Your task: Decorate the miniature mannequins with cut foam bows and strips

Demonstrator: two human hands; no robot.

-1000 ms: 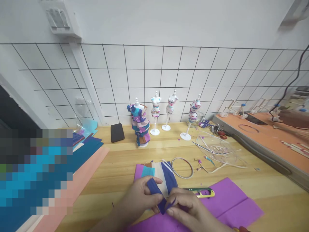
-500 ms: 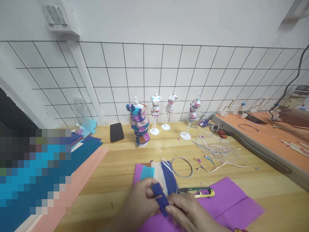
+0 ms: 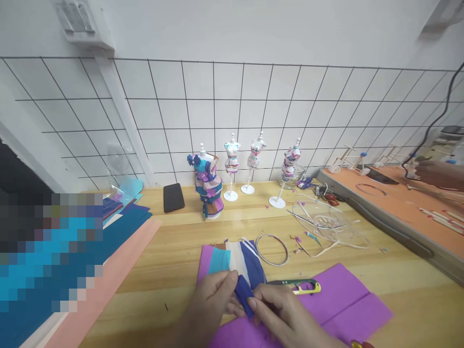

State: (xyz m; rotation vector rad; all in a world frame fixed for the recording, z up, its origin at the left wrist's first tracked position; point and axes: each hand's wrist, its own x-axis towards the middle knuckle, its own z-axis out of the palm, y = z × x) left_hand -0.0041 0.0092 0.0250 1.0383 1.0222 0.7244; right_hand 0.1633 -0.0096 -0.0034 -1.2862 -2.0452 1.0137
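Observation:
Between both hands, low in the middle of the head view, is a dark blue strip (image 3: 244,292) that looks like folded crepe paper. My left hand (image 3: 210,300) pinches its upper left end. The fingers of my right hand (image 3: 278,309) close on its lower right end. Under and beside them spreads a purple sheet (image 3: 350,295) with a crease. Just beyond the hands lies a striped piece (image 3: 235,256) in purple, turquoise, cream and blue. A pair of small scissors or snips (image 3: 310,286) with a yellow handle rests by my right hand, partly hidden.
A dressed miniature mannequin (image 3: 208,186) and several barer ones stand along the tiled wall. A phone (image 3: 174,197), coiled ring (image 3: 272,250) and tangled strips (image 3: 322,222) lie on the table. Coloured sheets (image 3: 126,232) are stacked left. Another person's hand (image 3: 437,172) is above the orange surface at right.
The blue strip has been folded narrower, and my left fingers have shifted up to its top end. My right hand keeps its hold. The view has moved slightly.

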